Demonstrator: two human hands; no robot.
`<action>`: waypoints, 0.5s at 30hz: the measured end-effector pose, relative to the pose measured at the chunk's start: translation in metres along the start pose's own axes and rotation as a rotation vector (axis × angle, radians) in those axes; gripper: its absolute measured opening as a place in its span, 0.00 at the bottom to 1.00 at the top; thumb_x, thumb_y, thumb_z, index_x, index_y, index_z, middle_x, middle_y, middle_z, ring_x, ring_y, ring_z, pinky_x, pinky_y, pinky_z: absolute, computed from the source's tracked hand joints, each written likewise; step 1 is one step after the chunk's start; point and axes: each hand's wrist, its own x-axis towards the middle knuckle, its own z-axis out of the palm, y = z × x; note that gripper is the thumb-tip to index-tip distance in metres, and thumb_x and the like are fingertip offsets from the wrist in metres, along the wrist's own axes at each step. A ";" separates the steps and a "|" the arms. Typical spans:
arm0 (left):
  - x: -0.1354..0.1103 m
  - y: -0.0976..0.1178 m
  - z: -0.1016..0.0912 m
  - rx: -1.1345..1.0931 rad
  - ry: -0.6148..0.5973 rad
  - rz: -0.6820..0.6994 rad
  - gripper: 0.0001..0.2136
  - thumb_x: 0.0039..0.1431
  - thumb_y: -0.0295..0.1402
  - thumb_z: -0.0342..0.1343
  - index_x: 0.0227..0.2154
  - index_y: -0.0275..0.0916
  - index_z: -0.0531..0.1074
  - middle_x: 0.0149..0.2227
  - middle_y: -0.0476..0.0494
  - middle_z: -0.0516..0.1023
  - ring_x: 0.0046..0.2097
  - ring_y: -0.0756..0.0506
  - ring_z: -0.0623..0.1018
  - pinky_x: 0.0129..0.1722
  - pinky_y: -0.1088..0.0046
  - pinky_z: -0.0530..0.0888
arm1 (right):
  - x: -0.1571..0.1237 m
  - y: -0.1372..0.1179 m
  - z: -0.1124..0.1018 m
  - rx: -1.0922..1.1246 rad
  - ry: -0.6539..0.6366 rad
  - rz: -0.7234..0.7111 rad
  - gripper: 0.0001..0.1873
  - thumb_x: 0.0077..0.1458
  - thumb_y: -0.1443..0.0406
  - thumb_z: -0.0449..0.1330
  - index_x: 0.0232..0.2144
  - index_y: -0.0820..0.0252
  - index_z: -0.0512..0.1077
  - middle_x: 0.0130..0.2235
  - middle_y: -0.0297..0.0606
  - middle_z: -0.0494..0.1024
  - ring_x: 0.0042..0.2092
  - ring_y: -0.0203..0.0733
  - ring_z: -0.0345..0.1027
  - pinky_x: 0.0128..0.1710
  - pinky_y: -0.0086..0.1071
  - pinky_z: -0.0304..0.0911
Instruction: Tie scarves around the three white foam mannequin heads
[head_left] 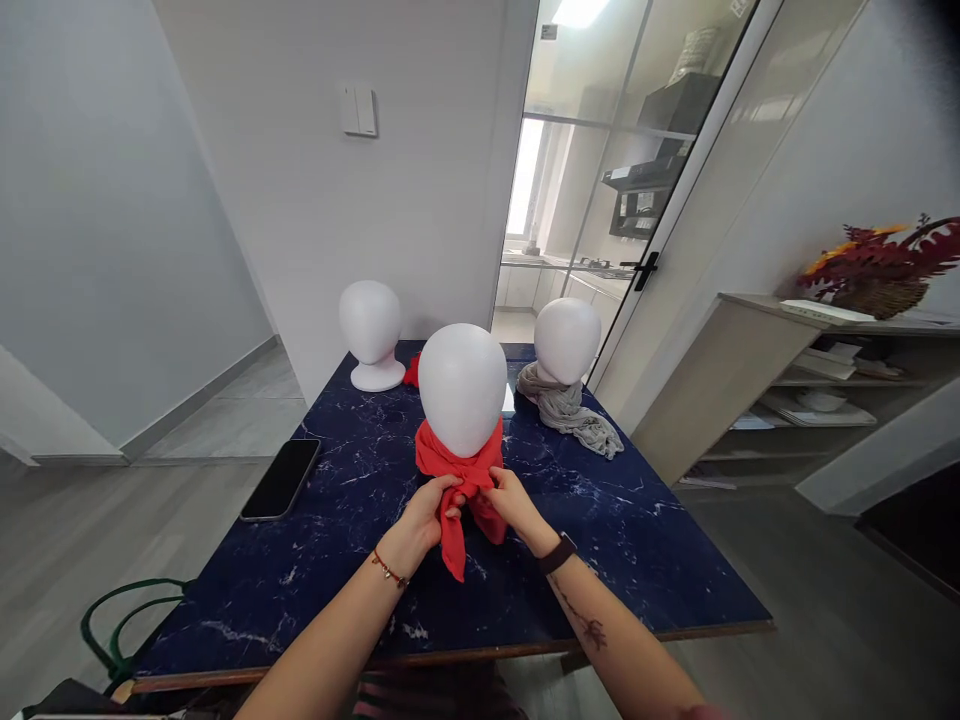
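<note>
A white foam mannequin head (pixel 462 388) stands in the middle of a dark blue marbled table (pixel 645 540). A red scarf (pixel 455 470) is wrapped round its neck, with two ends hanging down in front. My left hand (pixel 429 512) pinches the scarf at the knot from the left. My right hand (pixel 507 498) grips the scarf at the knot from the right. Both hands are closed on the red cloth just below the head's chin.
Two more white mannequin heads stand at the back: a bare one (pixel 370 330) on the left with red cloth (pixel 411 372) beside it, and a right one (pixel 565 340) wearing a grey scarf (pixel 577 415). A black phone (pixel 282 478) lies at the table's left edge. A shelf unit (pixel 817 390) stands to the right.
</note>
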 end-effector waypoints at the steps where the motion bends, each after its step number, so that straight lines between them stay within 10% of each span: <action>1: -0.001 0.001 0.000 0.000 -0.007 0.005 0.07 0.55 0.20 0.45 0.24 0.33 0.63 0.16 0.51 0.65 0.15 0.57 0.62 0.11 0.85 0.55 | -0.001 -0.001 0.001 0.177 -0.033 0.030 0.03 0.44 0.67 0.60 0.25 0.62 0.70 0.25 0.33 0.73 0.26 0.35 0.64 0.29 0.28 0.58; 6: -0.003 0.000 -0.002 0.012 -0.026 0.056 0.08 0.53 0.19 0.45 0.23 0.35 0.62 0.15 0.53 0.62 0.14 0.57 0.59 0.11 0.85 0.54 | -0.009 -0.011 -0.001 0.820 -0.122 0.171 0.07 0.43 0.65 0.64 0.29 0.59 0.71 0.35 0.36 0.78 0.37 0.39 0.71 0.43 0.36 0.65; 15: 0.006 -0.010 -0.010 0.143 0.065 0.213 0.06 0.47 0.19 0.49 0.25 0.36 0.62 0.18 0.53 0.65 0.16 0.57 0.61 0.12 0.83 0.52 | 0.007 -0.005 0.018 1.095 -0.038 0.306 0.05 0.49 0.72 0.60 0.31 0.62 0.73 0.33 0.35 0.80 0.35 0.37 0.73 0.38 0.31 0.66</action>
